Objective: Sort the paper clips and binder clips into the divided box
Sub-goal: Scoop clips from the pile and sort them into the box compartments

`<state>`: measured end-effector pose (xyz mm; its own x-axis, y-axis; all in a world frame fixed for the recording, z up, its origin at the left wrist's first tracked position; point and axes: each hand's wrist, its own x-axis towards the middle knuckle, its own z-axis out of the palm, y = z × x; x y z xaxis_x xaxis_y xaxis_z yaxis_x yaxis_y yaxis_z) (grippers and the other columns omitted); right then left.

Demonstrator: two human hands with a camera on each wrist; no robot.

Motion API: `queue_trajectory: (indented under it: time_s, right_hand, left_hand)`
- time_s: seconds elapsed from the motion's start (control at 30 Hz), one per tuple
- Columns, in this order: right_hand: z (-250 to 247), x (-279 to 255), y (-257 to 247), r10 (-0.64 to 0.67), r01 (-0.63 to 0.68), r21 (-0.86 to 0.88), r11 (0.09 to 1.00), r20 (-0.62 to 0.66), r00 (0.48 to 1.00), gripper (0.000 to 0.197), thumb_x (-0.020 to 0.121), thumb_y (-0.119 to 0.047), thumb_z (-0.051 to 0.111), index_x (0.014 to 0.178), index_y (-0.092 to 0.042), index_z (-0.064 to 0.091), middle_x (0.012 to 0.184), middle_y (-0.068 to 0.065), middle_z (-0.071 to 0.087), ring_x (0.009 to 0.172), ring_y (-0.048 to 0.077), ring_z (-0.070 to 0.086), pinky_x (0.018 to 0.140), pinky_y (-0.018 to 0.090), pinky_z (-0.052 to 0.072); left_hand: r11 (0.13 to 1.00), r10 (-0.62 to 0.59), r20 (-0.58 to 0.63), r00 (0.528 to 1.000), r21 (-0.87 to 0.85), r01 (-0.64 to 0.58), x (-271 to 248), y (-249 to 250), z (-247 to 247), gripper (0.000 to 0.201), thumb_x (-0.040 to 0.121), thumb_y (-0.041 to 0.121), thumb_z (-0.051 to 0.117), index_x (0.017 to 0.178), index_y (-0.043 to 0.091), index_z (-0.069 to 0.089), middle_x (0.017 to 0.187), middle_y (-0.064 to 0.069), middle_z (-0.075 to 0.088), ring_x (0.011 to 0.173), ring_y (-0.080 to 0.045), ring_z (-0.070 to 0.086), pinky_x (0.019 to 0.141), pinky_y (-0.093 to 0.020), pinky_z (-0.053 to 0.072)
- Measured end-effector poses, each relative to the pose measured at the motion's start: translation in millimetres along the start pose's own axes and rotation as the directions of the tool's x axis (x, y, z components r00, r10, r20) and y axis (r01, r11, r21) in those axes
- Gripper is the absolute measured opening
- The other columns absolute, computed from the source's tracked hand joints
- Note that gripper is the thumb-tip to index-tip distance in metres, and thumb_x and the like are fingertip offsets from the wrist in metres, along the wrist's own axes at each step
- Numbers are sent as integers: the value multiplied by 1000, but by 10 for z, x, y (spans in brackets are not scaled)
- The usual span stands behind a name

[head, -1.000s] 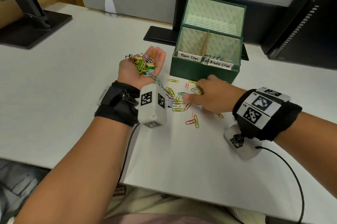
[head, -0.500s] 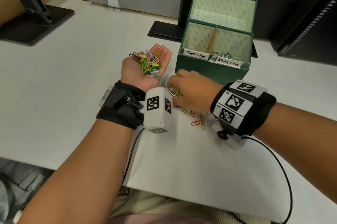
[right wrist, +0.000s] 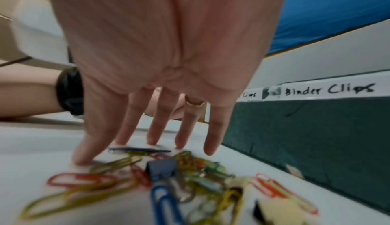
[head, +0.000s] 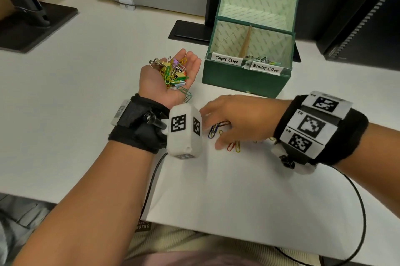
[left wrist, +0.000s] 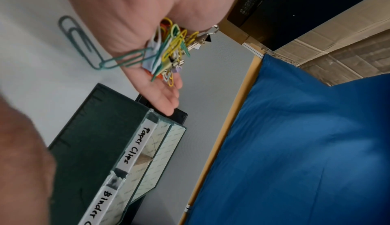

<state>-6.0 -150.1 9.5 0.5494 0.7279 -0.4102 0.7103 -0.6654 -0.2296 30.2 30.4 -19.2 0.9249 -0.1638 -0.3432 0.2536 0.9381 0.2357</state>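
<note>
My left hand [head: 191, 64] lies palm up left of the box, fingers relaxed, carrying a heap of coloured paper clips and small binder clips [head: 173, 73]. Linked green paper clips [left wrist: 84, 45] dangle off the palm's edge. My right hand [head: 233, 118] hovers palm down in front of the box, fingers [right wrist: 156, 128] spread and straight, tips touching the table over loose clips [right wrist: 179, 178], among them a blue binder clip [right wrist: 161, 167]. The green divided box [head: 244, 79] stands open, labelled "Paper Clips" on the left and "Binder Clips" on the right. Some binder clips [head: 263, 60] lie in its right compartment.
A white paper sheet [head: 238, 190] lies under the loose clips. A monitor stand [head: 32, 23] sits far left, a black base [head: 190, 32] behind the box, a dark computer case [head: 363, 27] at right. A black cable [head: 357, 211] loops by my right wrist.
My right hand went from the loose clips up to my left palm, then back down to the table with its fingers spread. The left hand stayed palm up.
</note>
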Motion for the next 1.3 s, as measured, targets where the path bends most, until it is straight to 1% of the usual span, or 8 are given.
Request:
queue_trajectory:
  time_s: [0.1, 0.2, 0.3, 0.43, 0.77, 0.93, 1.13, 1.3]
  right_hand:
    - [-116, -112, 68, 60, -61, -32, 998, -29, 998, 24, 81, -48, 69, 103, -39, 73, 119, -22, 60, 109, 2, 54, 98, 29, 44]
    - [-161, -253, 137, 235, -235, 7, 972, -57, 970, 67, 60, -76, 65, 121, -46, 59, 132, -20, 49, 119, 8, 47, 102, 36, 43]
    - [-55, -384, 188, 489, -489, -15, 872, 55, 871, 118, 37, -91, 61, 139, -51, 18, 145, -6, 26, 124, 25, 45, 104, 45, 42]
    - [118, -380, 171, 600, -602, 15, 798, 62, 797, 110, 43, -88, 63, 135, -51, 16, 125, 3, 30, 108, 32, 47, 97, 49, 45]
    - [83, -54, 61, 510, -455, 242, 857, -271, 816, 25, 84, -24, 71, 108, -25, 71, 97, -3, 59, 85, 16, 52, 70, 25, 42]
    - [8, -118, 183, 588, -457, 414, 787, -278, 760, 14, 81, -8, 73, 90, -17, 77, 71, -1, 70, 62, 17, 68, 70, 31, 60]
    - [-185, -354, 346, 683, -247, 828, 504, -207, 700, 18, 75, 1, 79, 92, -3, 76, 87, 17, 75, 74, 24, 72, 76, 35, 61]
    - [-578, -464, 119, 618, -6, 862, 508, -359, 700, 20, 76, 3, 77, 95, 0, 73, 85, 16, 74, 66, 17, 71, 67, 27, 61]
  left_hand:
    - [1000, 10, 4, 1000, 6, -10, 1, -6, -3, 43, 100, 20, 30, 98, -6, 64, 85, -21, 68, 68, -34, 69, 68, -49, 58]
    - [1000, 6, 10, 1000, 13, -7, 7, -14, -8, 43, 100, 21, 32, 100, -6, 65, 87, -21, 68, 71, -34, 68, 70, -49, 57]
    - [1000, -6, 12, 1000, 13, 6, 19, -26, -16, 43, 100, 22, 32, 100, -5, 65, 86, -21, 69, 70, -34, 69, 70, -49, 58]
    - [1000, -19, 18, 1000, 21, 19, 16, -62, -21, 44, 99, 22, 32, 99, -6, 65, 88, -21, 68, 71, -35, 69, 71, -49, 57]
    - [999, -14, -19, 1000, 32, 15, -40, -118, -44, 44, 100, 23, 31, 99, -5, 64, 87, -21, 68, 69, -34, 70, 68, -48, 58]
    - [997, -45, -69, 997, 54, 48, -78, -225, -22, 46, 101, 25, 29, 99, -4, 65, 88, -20, 68, 73, -34, 69, 69, -47, 59]
    - [986, -104, -107, 989, 122, 117, -98, -435, 92, 51, 103, 28, 21, 101, -4, 61, 94, -19, 63, 87, -33, 61, 85, -49, 47]
    - [981, -146, -55, 988, 120, 151, -77, -662, 190, 43, 101, 23, 24, 101, -3, 58, 94, -20, 61, 87, -32, 60, 74, -48, 54]
